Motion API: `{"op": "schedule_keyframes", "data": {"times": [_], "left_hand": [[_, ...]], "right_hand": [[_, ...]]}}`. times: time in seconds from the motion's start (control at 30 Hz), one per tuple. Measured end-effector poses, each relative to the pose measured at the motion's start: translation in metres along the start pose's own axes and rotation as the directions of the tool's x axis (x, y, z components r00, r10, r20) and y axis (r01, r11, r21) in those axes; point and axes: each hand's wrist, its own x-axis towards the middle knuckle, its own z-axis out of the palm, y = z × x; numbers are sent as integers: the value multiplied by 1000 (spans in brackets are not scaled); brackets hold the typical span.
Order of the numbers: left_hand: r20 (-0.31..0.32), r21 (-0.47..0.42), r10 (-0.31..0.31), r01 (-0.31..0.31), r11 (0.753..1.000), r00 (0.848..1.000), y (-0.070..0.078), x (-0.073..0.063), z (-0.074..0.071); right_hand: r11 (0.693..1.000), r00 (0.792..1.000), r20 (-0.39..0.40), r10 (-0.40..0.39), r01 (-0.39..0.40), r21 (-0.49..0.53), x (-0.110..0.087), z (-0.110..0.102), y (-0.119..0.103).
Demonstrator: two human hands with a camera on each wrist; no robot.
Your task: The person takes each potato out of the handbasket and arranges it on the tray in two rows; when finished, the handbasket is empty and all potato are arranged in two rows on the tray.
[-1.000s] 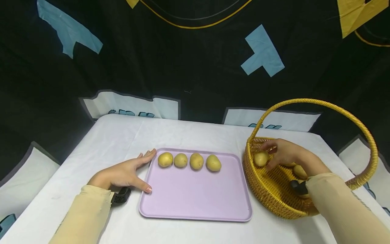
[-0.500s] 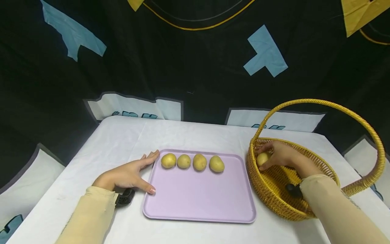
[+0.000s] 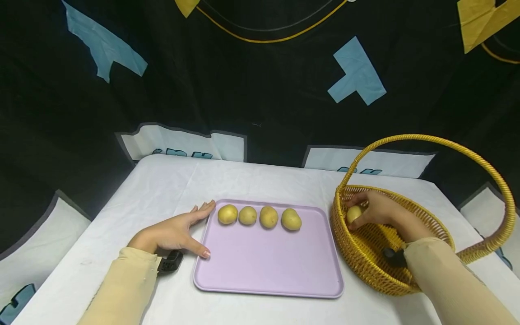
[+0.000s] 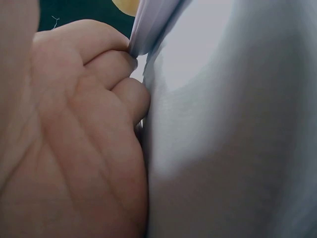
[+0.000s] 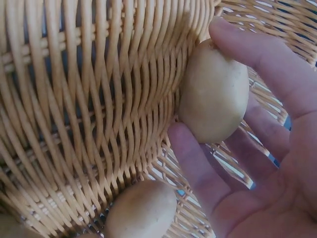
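Soft shadows, bright head view, dimmer left-wrist view

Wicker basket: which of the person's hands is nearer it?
Right. The right hand is inside the wicker basket; the left hand is farther off, at the left edge of the tray.

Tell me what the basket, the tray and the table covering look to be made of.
Basket: wicker or a plastic imitation, slightly glossy; its thin strands visibly interlace.
Tray: probably plastic, smooth, evenly lilac, with a raised rim.
Table covering: likely cloth, matte white, with faint creases.
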Motion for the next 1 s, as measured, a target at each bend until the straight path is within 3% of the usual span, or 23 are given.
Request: {"op": "schedule_keyframes", "data": {"times": [0.27,0.57,0.8,1.0], "left_hand": [[-1,-8,0,0,1000,1000,-2,0,1],[-1,-17,-4,4,1000,1000,-3,0,2],[2,-13,2,-2,1000,1000,-3,1,2],[5,1,5,-5,1000,1000,-3,1,0]], "right_hand": [[992,996,-30,78,-75,103,-15,-7,-6],[996,987,-147,69,-61,58,-38,-23,-25],[989,979,-202,8,22,144,-61,-24,-51],[960,958,-268,-102,166,228,-74,-12,-84]]}}
